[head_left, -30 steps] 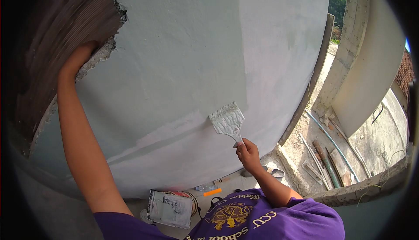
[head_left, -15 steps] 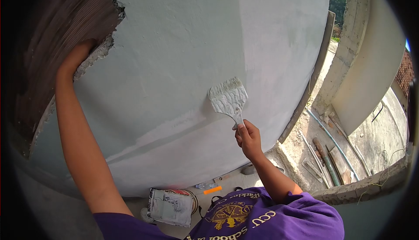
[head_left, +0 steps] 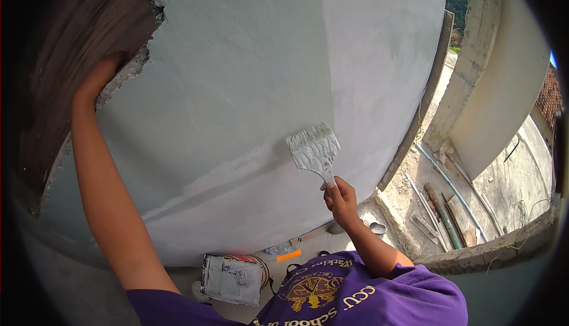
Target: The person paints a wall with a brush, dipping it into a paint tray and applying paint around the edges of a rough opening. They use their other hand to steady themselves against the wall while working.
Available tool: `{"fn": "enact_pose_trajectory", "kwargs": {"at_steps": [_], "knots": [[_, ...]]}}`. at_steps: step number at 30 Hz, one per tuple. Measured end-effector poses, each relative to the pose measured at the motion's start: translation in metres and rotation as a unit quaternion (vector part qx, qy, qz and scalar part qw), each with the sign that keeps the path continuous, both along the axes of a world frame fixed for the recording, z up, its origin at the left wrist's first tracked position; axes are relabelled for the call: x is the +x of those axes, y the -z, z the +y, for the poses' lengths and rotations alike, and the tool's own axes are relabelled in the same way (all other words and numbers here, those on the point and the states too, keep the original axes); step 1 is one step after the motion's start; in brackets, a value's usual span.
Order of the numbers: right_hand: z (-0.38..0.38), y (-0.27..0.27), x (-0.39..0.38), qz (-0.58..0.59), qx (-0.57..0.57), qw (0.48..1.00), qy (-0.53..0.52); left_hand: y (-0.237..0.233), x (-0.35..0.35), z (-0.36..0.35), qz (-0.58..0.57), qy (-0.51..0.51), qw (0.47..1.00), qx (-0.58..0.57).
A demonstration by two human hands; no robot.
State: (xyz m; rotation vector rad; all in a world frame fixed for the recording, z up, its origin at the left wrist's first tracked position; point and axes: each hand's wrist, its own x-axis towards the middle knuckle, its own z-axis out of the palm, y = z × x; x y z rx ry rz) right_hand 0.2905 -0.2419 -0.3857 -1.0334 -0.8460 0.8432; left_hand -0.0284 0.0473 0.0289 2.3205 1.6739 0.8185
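Paintbrush [head_left: 314, 148]: broad, white-coated bristles.

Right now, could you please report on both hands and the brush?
Right hand grips brush, bristles on wall. Left hand braced at plaster edge. Nothing obstructing.

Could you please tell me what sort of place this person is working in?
Probably an outdoor building site under construction: a pale plastered wall with bare brown brick at its broken edge, loose pipes and timber on the dusty ground.
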Motion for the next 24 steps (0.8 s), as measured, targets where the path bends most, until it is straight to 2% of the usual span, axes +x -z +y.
{"fn": "enact_pose_trajectory", "kwargs": {"at_steps": [4,6,8,13,15,16,22,24], "knots": [[0.024,-0.029,-0.001,-0.021,0.040,0.999,0.009,-0.001,0.009,-0.015,-0.029,-0.024,0.999,-0.035],[0.027,-0.030,-0.002,-0.027,0.045,0.999,0.012,0.001,0.005,-0.010,-0.020,-0.020,1.000,-0.007],[0.032,-0.021,-0.004,-0.037,0.040,0.998,0.018,-0.001,0.003,-0.004,-0.015,-0.015,1.000,-0.007],[0.006,0.032,-0.002,-0.023,-0.051,0.998,0.009,0.000,0.006,-0.013,-0.033,-0.020,0.999,-0.027],[-0.003,0.036,-0.002,-0.005,-0.062,0.998,0.003,-0.001,-0.001,0.000,0.005,-0.024,1.000,0.016],[-0.007,0.035,-0.001,0.006,-0.059,0.998,-0.001,0.000,-0.004,0.007,0.024,-0.026,0.999,0.038],[0.013,-0.009,-0.001,0.002,0.012,1.000,-0.008,0.001,0.004,-0.008,-0.052,-0.024,0.998,-0.026],[0.020,-0.013,-0.005,0.000,0.021,1.000,-0.010,0.000,0.001,-0.003,-0.029,-0.025,0.999,-0.017]]}}
